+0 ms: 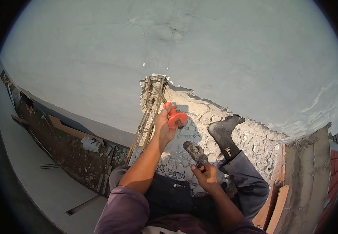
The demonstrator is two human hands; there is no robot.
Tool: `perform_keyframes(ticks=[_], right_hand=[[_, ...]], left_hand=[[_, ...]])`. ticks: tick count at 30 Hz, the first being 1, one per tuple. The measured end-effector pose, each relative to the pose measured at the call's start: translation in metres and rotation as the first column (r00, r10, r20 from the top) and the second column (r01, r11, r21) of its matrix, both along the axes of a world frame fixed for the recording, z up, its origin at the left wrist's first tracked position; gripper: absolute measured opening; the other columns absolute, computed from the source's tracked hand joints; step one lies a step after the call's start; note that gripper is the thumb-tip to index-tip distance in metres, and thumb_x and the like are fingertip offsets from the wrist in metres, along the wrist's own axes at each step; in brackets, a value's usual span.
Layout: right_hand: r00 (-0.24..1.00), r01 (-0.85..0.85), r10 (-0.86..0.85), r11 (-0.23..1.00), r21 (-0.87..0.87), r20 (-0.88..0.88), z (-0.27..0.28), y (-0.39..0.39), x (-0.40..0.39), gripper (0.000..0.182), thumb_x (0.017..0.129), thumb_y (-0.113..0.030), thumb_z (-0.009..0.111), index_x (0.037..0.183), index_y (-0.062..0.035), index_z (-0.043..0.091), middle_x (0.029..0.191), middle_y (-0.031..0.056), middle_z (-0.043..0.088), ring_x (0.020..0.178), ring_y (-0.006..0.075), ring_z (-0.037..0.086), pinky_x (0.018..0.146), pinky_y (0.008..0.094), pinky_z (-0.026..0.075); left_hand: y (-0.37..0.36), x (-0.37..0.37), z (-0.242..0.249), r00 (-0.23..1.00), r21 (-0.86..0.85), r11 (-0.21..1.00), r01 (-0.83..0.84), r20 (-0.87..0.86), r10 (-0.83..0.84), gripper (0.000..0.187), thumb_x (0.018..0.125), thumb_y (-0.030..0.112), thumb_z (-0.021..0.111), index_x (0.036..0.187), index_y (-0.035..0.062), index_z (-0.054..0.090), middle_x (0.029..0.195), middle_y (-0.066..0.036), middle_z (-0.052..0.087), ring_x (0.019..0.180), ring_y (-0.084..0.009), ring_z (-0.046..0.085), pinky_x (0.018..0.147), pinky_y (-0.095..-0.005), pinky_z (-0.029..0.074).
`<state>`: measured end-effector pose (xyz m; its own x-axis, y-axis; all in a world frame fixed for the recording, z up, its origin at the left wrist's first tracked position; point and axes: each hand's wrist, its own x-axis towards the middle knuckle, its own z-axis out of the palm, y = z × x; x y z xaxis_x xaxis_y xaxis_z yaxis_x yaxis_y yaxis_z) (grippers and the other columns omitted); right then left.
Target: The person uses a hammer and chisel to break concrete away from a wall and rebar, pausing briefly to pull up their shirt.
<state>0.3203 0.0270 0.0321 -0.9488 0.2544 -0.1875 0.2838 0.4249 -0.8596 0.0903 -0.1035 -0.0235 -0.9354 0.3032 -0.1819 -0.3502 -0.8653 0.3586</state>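
My left hand (163,124) is closed round the orange grip of a chisel (176,119) with a round hand guard. The chisel's blade points up and away toward the broken opening in the wall (153,87), where steel reinforcing bars (145,121) are laid bare. Its struck end faces back toward me. Lower and to the right, my right hand (206,177) is wrapped round the handle of a club hammer (195,153). The worn hammer head is apart from the chisel. Whether the chisel tip touches the concrete is hard to make out.
Broken concrete rubble (184,167) lies under and around my legs. My foot in a dark sock (224,130) rests by the grey wall (235,50). At left, a lower strip of ground (71,156) holds boards and debris. A concrete ledge (307,175) runs along the right.
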Motion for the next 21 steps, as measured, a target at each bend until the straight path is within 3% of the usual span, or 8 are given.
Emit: perform_keyframes(ticks=[7,10,14,16,17,19,20,21], right_hand=[[0.992,-0.095,0.102,0.991,0.092,-0.073,0.033,-0.005,-0.011,0.027,0.093,-0.022,0.070,0.099,0.0036,0.064,0.064,0.0019,0.057,0.062,0.0077,0.046,0.055,0.0292,0.041],[0.946,-0.132,0.147,0.989,0.073,-0.289,0.054,-0.018,-0.019,0.023,0.093,-0.020,0.069,0.094,0.0028,0.065,0.063,0.0025,0.056,0.062,0.0078,0.045,0.055,0.0296,0.041],[0.916,-0.118,0.123,0.992,0.037,-0.382,0.067,-0.024,-0.030,0.019,0.093,-0.016,0.069,0.086,0.0013,0.065,0.062,0.0033,0.056,0.061,0.0088,0.049,0.056,0.0290,0.042],[0.902,-0.166,0.154,0.986,0.007,-0.404,0.080,-0.026,-0.039,0.014,0.095,-0.014,0.065,0.091,-0.0014,0.061,0.070,0.0013,0.056,0.062,0.0085,0.051,0.057,0.0270,0.043],[0.895,-0.196,0.175,0.981,-0.009,-0.411,0.087,-0.027,-0.044,0.012,0.096,-0.013,0.064,0.093,-0.0028,0.058,0.074,0.0003,0.056,0.063,0.0084,0.052,0.058,0.0259,0.044],[0.804,-0.213,0.200,0.976,0.042,-0.560,0.110,-0.037,-0.050,0.021,0.099,-0.022,0.061,0.091,-0.0034,0.053,0.075,0.0031,0.054,0.062,0.0106,0.052,0.058,0.0266,0.046],[0.767,-0.181,0.172,0.982,0.048,-0.618,0.127,-0.046,-0.051,0.028,0.100,-0.028,0.060,0.090,-0.0036,0.051,0.074,0.0040,0.052,0.062,0.0120,0.052,0.058,0.0273,0.046],[0.627,-0.209,0.179,0.976,0.058,-0.758,0.140,-0.056,-0.063,0.031,0.100,-0.031,0.060,0.088,-0.0044,0.049,0.073,0.0040,0.050,0.061,0.0126,0.050,0.058,0.0282,0.047]], left_hand=[[-0.029,-0.011,0.022,1.000,0.011,1.000,-0.021,0.018,0.021,0.030,0.103,0.027,0.052,0.117,0.0007,0.058,0.102,-0.010,0.066,0.088,-0.0200,0.066,0.078,-0.0359,0.057],[-0.033,-0.017,0.017,0.999,0.193,0.981,0.026,-0.042,-0.018,0.029,0.103,0.026,0.052,0.118,0.0015,0.057,0.107,-0.012,0.066,0.092,-0.0204,0.066,0.082,-0.0374,0.057],[-0.033,-0.024,0.024,0.998,0.349,0.936,0.039,0.023,-0.051,0.023,0.104,0.024,0.051,0.114,0.0035,0.057,0.110,-0.012,0.066,0.094,-0.0216,0.066,0.084,-0.0392,0.056],[-0.031,-0.024,0.047,0.992,0.417,0.909,0.005,0.111,-0.057,0.019,0.104,0.022,0.050,0.109,0.0049,0.057,0.108,-0.011,0.066,0.094,-0.0224,0.066,0.085,-0.0399,0.056],[-0.026,-0.032,0.043,1.000,0.450,0.893,0.029,-0.010,-0.028,0.018,0.104,0.022,0.051,0.108,0.0054,0.057,0.107,-0.011,0.066,0.094,-0.0224,0.066,0.086,-0.0396,0.056],[-0.017,-0.049,0.041,0.965,0.503,0.861,0.081,-0.255,0.058,0.016,0.104,0.021,0.051,0.105,0.0065,0.057,0.103,-0.010,0.066,0.093,-0.0226,0.066,0.087,-0.0392,0.056],[-0.014,-0.049,0.047,0.987,0.468,0.884,0.010,-0.147,0.067,0.015,0.103,0.022,0.052,0.102,0.0073,0.057,0.100,-0.008,0.065,0.094,-0.0219,0.065,0.087,-0.0394,0.056],[-0.012,-0.050,0.051,0.993,0.476,0.879,-0.016,-0.092,0.068,0.015,0.103,0.022,0.052,0.102,0.0072,0.057,0.101,-0.008,0.065,0.094,-0.0218,0.065,0.087,-0.0396,0.056]])
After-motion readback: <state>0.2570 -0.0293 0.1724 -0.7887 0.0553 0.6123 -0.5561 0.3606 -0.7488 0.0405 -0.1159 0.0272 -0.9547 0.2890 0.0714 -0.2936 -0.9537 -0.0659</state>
